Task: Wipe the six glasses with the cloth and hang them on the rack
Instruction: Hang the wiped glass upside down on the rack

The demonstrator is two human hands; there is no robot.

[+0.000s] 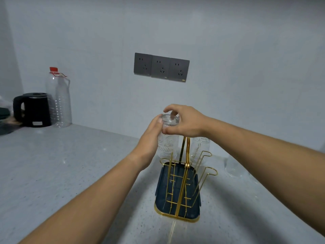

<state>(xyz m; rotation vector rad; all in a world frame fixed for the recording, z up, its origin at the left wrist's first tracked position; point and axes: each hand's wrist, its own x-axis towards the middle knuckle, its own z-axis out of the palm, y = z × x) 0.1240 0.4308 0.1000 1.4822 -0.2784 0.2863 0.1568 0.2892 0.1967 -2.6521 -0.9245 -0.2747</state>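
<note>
While poised over the far-left peg of the rack (162,187), holds an upside-down glass (167,145), left hand (151,138) curled round its side, right hand (186,122) pinching its upturned base. Shows another glass (199,148) hung on the rack's far-right peg.

Clear: counter (61,164) left of rack (175,191) | Blocked: far end, held glass (168,143) and hung glass (199,148) | Right: standing glass (233,167) near.
</note>
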